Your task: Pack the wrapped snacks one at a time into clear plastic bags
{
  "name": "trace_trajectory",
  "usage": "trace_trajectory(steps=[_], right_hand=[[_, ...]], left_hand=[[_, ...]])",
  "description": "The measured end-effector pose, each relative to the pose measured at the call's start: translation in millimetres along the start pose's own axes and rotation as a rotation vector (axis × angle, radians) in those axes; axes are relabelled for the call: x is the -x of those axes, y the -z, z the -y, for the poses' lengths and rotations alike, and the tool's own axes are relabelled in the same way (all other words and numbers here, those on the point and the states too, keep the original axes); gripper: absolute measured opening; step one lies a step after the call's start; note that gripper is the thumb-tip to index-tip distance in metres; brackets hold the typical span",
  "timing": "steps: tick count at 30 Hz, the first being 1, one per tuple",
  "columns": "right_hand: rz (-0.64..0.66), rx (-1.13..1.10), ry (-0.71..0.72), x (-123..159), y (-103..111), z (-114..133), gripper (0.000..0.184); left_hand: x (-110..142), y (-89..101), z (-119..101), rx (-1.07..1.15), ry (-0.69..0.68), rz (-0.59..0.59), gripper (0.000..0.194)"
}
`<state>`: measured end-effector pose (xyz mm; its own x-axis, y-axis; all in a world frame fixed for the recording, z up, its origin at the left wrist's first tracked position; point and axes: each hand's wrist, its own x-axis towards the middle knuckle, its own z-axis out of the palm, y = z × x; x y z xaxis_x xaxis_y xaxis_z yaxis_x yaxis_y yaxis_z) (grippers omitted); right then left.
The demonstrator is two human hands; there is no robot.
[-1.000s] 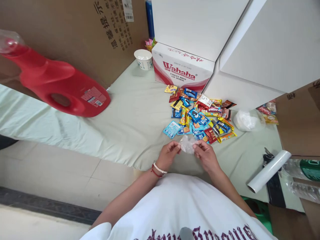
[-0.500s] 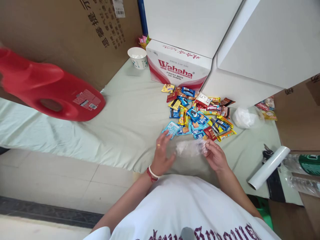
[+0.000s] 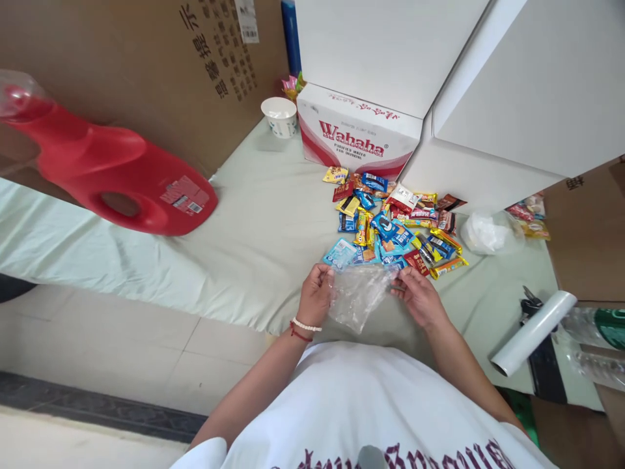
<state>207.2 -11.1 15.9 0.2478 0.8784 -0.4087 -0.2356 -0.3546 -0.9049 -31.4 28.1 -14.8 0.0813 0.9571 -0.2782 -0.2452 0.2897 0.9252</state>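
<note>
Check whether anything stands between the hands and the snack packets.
The clear plastic bag, held between the left hand and right hand, overlaps the near edge of the snack packets in this view. Nothing else visible stands in the way.

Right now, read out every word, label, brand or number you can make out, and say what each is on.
"Wahaha®": red-and-white carton
"PURIFIED WATER FOR DRINKING": same carton
"温馨提示": large brown box, smaller print unreadable
Too small, blurred or cut off to read reliably: snack packets, red bottle's label, white barcode sticker, green bottle label, purple shirt lettering.
</note>
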Motion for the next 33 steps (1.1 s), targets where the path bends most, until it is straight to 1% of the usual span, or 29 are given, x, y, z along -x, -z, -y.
trace_trajectory(steps=[1, 3, 4, 5, 6, 7, 8, 9, 11, 12, 13, 14, 16, 17, 19, 20, 21, 22, 23, 24, 25, 26, 27, 28, 29, 30, 31, 33], right_hand=[[-0.073, 0.075, 0.103, 1.5, -3.4, -1.6, 0.040], [-0.218, 0.247, 0.370, 7.9, -11.1, -1.1, 0.032], [-0.249, 0.331, 0.499, 12.2, -15.3, 1.0, 0.028], [-0.221, 0.411, 0.602, 16.7, -19.9, 3.6, 0.024], [-0.140, 0.488, 0.671, 20.8, -25.0, 6.1, 0.020], [-0.035, 0.561, 0.707, 24.2, -30.5, 7.8, 0.020], [0.070, 0.628, 0.713, 26.4, -36.7, 8.1, 0.026], [0.156, 0.682, 0.693, 27.2, -43.1, 6.7, 0.038], [0.246, 0.735, 0.617, 24.8, -55.4, -1.3, 0.062], [0.269, 0.736, 0.574, 22.0, -59.9, -7.0, 0.065], [0.290, 0.726, 0.533, 18.3, -62.4, -12.9, 0.060], [0.301, 0.703, 0.492, 14.0, -62.4, -18.2, 0.047], [0.252, 0.617, 0.416, 4.8, -53.7, -24.9, 0.023], [0.195, 0.565, 0.378, 0.5, -45.3, -25.4, 0.020], [0.048, 0.514, 0.329, -5.6, -24.7, -20.3, 0.021], [-0.031, 0.537, 0.338, -6.6, -15.0, -15.3, 0.022], [-0.101, 0.589, 0.377, -6.0, -7.4, -9.2, 0.022], [-0.145, 0.653, 0.440, -3.9, -3.1, -2.7, 0.022], [-0.145, 0.710, 0.515, -0.9, -2.8, 3.8, 0.024], [-0.089, 0.749, 0.586, 2.4, -6.7, 9.4, 0.029], [0.027, 0.770, 0.639, 5.1, -14.1, 13.9, 0.035], [0.181, 0.775, 0.672, 6.8, -24.0, 16.8, 0.040], [0.340, 0.774, 0.693, 7.1, -35.0, 18.3, 0.040], [0.462, 0.773, 0.709, 6.2, -45.6, 18.6, 0.036], [0.534, 0.774, 0.726, 4.8, -54.3, 18.2, 0.028], [0.552, 0.774, 0.751, 3.6, -60.2, 17.6, 0.021], [0.525, 0.773, 0.784, 3.4, -62.7, 17.2, 0.017], [0.426, 0.778, 0.866, 7.4, -57.7, 17.3, 0.017]], left_hand=[[1.4, -0.6, 0.5, 0.005, -0.011, -0.014, 0.040], [4.7, -3.0, 1.2, -0.009, -0.043, -0.036, 0.039], [6.4, -4.4, 1.2, -0.022, -0.056, -0.040, 0.039], [7.9, -5.8, 1.0, -0.031, -0.066, -0.041, 0.039], [9.3, -7.1, 0.6, -0.038, -0.075, -0.038, 0.040], [10.6, -8.3, -0.1, -0.042, -0.085, -0.034, 0.041], [11.7, -9.4, -0.8, -0.044, -0.098, -0.030, 0.042], [12.7, -10.2, -1.6, -0.042, -0.114, -0.031, 0.042], [14.0, -11.2, -2.9, -0.023, -0.147, -0.037, 0.041], [14.3, -11.1, -3.3, -0.003, -0.158, -0.042, 0.040], [14.2, -10.4, -3.5, 0.024, -0.165, -0.053, 0.040], [13.8, -9.2, -3.6, 0.054, -0.167, -0.072, 0.040], [12.1, -5.2, -3.4, 0.103, -0.164, -0.143, 0.041], [11.1, -2.8, -3.3, 0.117, -0.164, -0.193, 0.041], [10.0, 1.5, -3.0, 0.117, -0.174, -0.273, 0.043], [10.3, 2.7, -2.8, 0.105, -0.181, -0.288, 0.043], [11.4, 2.9, -2.7, 0.085, -0.189, -0.283, 0.043], [13.3, 2.0, -2.7, 0.057, -0.198, -0.257, 0.042], [15.9, 0.0, -2.9, 0.019, -0.209, -0.216, 0.042], [18.9, -2.8, -3.4, -0.023, -0.223, -0.168, 0.043], [22.0, -6.0, -4.2, -0.067, -0.241, -0.114, 0.044], [24.8, -9.2, -5.3, -0.109, -0.262, -0.062, 0.045], [26.8, -11.8, -6.8, -0.149, -0.282, -0.020, 0.048], [27.8, -13.3, -8.6, -0.183, -0.298, 0.000, 0.050], [27.5, -13.3, -10.6, -0.208, -0.310, -0.007, 0.052], [26.3, -11.5, -12.6, -0.220, -0.320, -0.042, 0.053], [24.3, -7.7, -14.2, -0.212, -0.331, -0.106, 0.053], [20.5, 5.9, -15.5, -0.137, -0.343, -0.278, 0.050]])
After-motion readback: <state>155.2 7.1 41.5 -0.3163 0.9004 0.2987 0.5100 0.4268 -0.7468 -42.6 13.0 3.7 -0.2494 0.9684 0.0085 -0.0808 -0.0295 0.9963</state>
